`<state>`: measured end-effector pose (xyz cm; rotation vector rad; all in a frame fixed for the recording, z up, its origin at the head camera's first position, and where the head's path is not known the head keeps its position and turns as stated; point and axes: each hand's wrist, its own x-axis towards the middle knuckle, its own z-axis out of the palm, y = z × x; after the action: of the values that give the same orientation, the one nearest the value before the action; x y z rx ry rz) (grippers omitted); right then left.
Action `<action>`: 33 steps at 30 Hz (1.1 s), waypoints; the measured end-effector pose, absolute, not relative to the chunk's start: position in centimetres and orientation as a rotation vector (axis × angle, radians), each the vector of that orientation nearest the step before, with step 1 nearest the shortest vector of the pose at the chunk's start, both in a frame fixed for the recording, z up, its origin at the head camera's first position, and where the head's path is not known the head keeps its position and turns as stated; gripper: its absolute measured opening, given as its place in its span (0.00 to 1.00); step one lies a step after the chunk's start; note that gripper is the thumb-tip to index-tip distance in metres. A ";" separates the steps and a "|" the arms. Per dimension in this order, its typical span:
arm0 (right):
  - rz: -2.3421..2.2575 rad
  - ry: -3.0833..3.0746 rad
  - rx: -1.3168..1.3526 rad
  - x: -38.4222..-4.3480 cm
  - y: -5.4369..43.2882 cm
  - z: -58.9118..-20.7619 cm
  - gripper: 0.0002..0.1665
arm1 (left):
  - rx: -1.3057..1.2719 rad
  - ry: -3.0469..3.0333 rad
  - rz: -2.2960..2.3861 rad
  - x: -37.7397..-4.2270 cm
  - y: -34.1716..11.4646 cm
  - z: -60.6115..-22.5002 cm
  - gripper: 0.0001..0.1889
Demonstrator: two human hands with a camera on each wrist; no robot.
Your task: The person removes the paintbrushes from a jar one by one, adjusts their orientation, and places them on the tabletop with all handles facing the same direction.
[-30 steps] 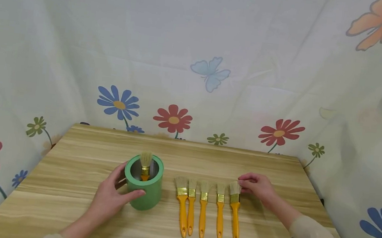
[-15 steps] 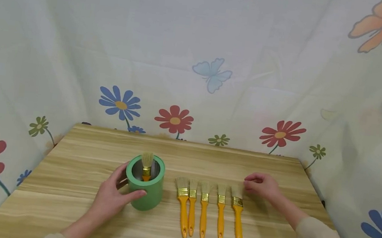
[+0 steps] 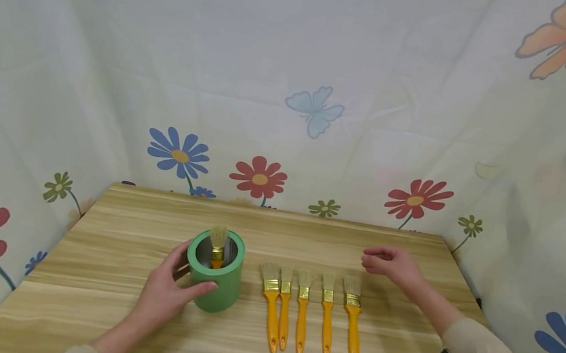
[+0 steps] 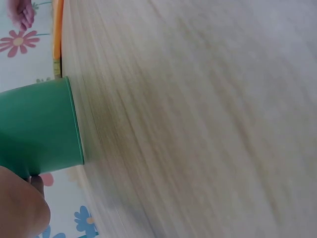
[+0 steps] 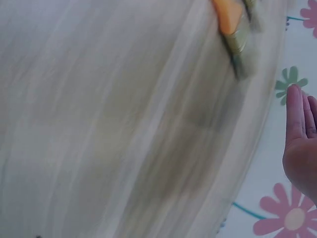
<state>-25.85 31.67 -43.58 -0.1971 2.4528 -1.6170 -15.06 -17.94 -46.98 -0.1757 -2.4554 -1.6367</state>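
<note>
My left hand [image 3: 160, 289] grips the side of a green can [image 3: 221, 292], which stands upright on the wooden table. Inside the can, one paintbrush [image 3: 218, 243] stands with its bristles up past the rim. Fingers of the left hand also show beside the can [image 4: 39, 124] in the left wrist view. My right hand [image 3: 394, 267] hovers with relaxed, nearly straight fingers and holds nothing. Just below and left of it lies the rightmost paintbrush [image 3: 352, 330], with a yellow-orange handle and pale bristles pointing to the back. In the right wrist view that paintbrush [image 5: 232, 22] is blurred.
Beside the can lie several more paintbrushes in a row, among them a wide one [image 3: 272, 315] at the left and a narrower one [image 3: 326, 324]. The wooden table [image 3: 95, 260] meets a white flower-printed cloth [image 3: 221, 76] at its back and sides.
The right hand has let go of the rightmost paintbrush's bristles and lifted away to the right. That brush lies slightly farther right. The left hand and can have stayed in place.
</note>
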 end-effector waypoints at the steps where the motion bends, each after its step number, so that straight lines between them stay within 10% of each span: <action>1: -1.618 2.448 -0.206 -25.8 31.4 -43.3 0.31 | -0.176 -2.457 -1.634 -15.1 -18.0 -47.0 0.50; 33: -1.588 2.243 -0.852 -23.8 15.9 -35.2 0.31 | -0.185 -2.439 -1.621 -14.8 -17.8 -46.8 0.49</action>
<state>-23.76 15.88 -35.22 -0.8522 2.2434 -1.5875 -14.85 -17.84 -46.78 -0.1847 -2.4392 -1.6213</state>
